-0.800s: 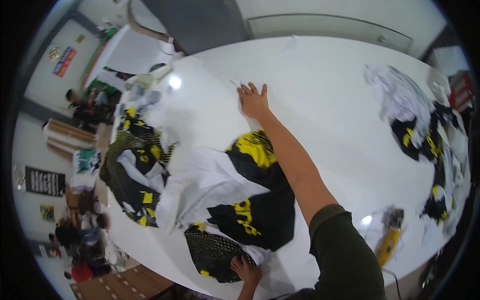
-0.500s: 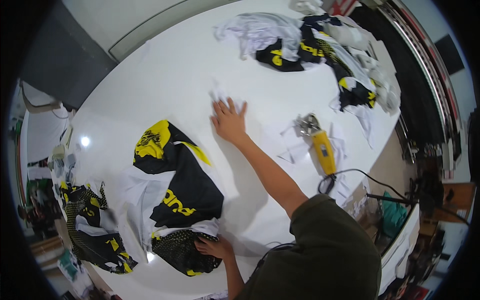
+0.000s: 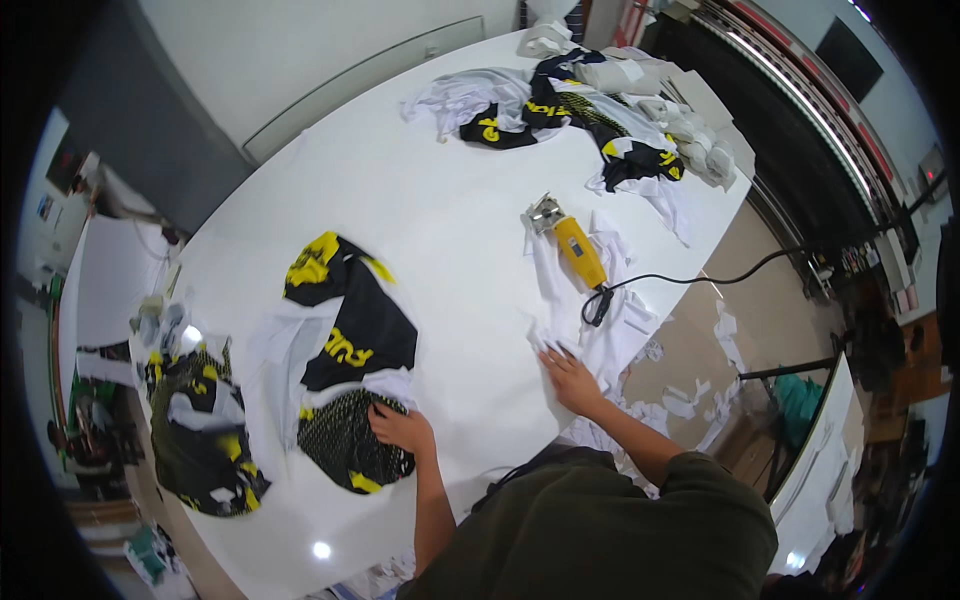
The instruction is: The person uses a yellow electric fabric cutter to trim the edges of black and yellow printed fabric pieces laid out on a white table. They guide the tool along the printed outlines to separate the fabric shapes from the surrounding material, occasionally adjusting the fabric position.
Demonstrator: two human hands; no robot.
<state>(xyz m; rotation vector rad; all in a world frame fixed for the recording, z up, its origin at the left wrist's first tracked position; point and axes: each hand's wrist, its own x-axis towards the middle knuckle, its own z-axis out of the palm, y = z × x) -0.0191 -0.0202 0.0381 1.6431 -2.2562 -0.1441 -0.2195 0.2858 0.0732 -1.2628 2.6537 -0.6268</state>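
Bench: white, bare across its middle (image 3: 480, 280); I view it over the remote head feed.
Left grip: bare hand (image 3: 402, 428) resting on the mesh-patterned cloth (image 3: 335, 435), fingers slightly bent; I cannot tell whether it pinches the fabric.
Right grip: bare hand (image 3: 572, 383) at the near edge of the bench, fingertips at the white scraps (image 3: 605, 345); I cannot tell whether any are pinched.
Cloth location: the mesh-patterned cloth lies just below a black panel with yellow print (image 3: 375, 335), white cloth (image 3: 282, 345) to their left.
Second pile: black, yellow and white pieces (image 3: 205, 440) farther left, apart from both hands.
Yellow tool: corded, metal-headed (image 3: 580, 255), lying among the scraps; its black cord (image 3: 705, 278) runs off to the right.
Handling, scraps: in my judgement, the right fingers should sweep low and flat, clear of the metal head and cord.
Handling, cloth: I would keep left pressure light, so the layers neither shift nor crease.
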